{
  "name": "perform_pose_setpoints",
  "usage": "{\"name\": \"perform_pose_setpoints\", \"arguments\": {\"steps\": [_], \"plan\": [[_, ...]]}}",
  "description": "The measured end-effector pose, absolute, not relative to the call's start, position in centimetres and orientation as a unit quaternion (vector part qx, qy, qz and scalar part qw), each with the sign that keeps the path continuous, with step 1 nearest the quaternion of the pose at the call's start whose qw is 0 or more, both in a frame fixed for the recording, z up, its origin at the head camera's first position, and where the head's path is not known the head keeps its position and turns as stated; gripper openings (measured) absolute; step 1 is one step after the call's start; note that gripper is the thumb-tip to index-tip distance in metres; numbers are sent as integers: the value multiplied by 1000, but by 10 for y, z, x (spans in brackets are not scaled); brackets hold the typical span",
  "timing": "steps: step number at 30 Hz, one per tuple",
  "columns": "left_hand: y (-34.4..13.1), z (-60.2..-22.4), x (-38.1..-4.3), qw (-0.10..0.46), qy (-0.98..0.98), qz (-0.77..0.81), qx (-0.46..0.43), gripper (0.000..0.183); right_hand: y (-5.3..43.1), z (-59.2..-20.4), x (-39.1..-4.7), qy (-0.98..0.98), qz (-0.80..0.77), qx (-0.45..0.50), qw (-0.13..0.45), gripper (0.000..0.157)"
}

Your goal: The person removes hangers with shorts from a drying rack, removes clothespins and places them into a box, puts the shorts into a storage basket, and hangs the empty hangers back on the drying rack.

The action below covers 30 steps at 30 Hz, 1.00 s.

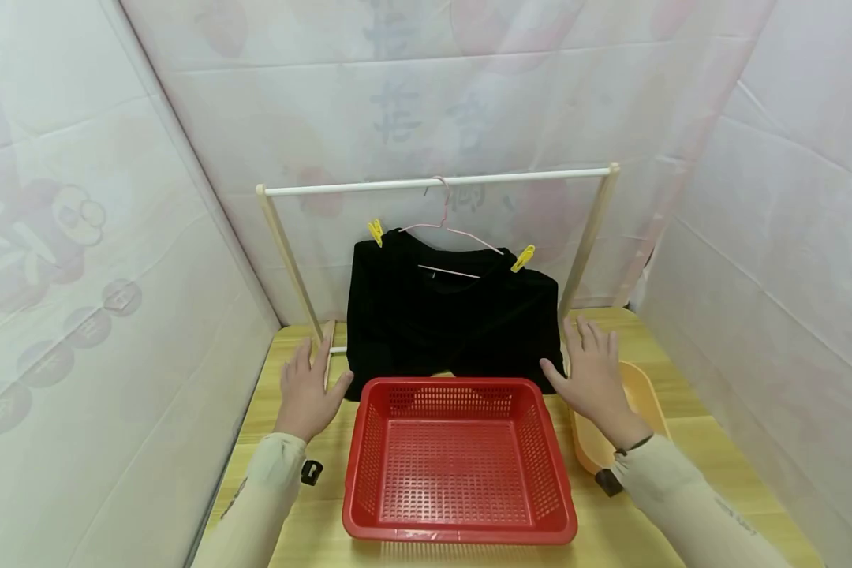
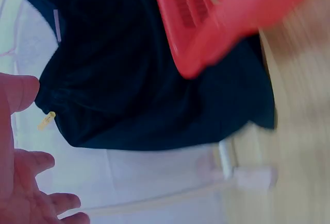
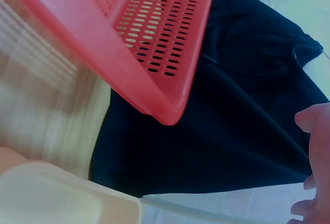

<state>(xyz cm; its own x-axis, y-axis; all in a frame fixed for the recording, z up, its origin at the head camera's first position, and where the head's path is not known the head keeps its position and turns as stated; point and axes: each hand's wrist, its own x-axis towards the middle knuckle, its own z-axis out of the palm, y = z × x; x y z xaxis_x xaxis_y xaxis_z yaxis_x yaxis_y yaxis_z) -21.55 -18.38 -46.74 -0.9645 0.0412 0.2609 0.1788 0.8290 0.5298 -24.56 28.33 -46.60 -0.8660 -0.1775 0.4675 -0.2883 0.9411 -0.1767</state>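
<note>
A black shirt [image 1: 454,323] hangs from a pink wire hanger [image 1: 446,225] hooked over the rack's white bar [image 1: 358,187]. Two yellow clothespins, a left clothespin [image 1: 375,232] and a right clothespin [image 1: 523,258], clip its shoulders. In front stands a red plastic basket [image 1: 461,536] with nothing inside. My left hand [image 1: 311,394] is held left of the shirt's lower part, fingers spread, holding nothing. On the other side my right hand [image 1: 595,379] is likewise spread with nothing in it, over the edge of a yellow-orange bin [image 1: 642,394]. Both wrist views show fingers apart beside the shirt.
The rack's wooden posts, a left post [image 1: 289,264] and a right post [image 1: 588,241], stand at the back of the wood-grain table [image 1: 717,465]. Patterned white sheets [image 1: 220,118] enclose the table at the back and both sides.
</note>
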Motion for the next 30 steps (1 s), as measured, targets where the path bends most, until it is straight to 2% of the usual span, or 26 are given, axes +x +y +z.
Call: {"name": "perform_pose_setpoints", "arguments": {"steps": [6,9,13,16,24,30], "plan": [[-179,-472,-205,47,-912,-404,-57,70,285,-470,-245,-950,146,127,246,78],[-176,-475,-200,34,-896,-438,-61,69,286,-468,-248,-945,203,115,229,77],[-175,-480,-198,39,-874,-480,-59,65,286,-463,-259,-924,329,79,178,78],[-174,-485,-197,49,-865,-496,-59,65,288,-455,-271,-903,390,56,170,79],[-175,-496,-195,47,-859,-509,-41,71,277,-422,-309,-904,386,44,178,83],[-175,-499,-192,37,-858,-511,-35,73,261,-408,-329,-918,342,67,187,77]]}}
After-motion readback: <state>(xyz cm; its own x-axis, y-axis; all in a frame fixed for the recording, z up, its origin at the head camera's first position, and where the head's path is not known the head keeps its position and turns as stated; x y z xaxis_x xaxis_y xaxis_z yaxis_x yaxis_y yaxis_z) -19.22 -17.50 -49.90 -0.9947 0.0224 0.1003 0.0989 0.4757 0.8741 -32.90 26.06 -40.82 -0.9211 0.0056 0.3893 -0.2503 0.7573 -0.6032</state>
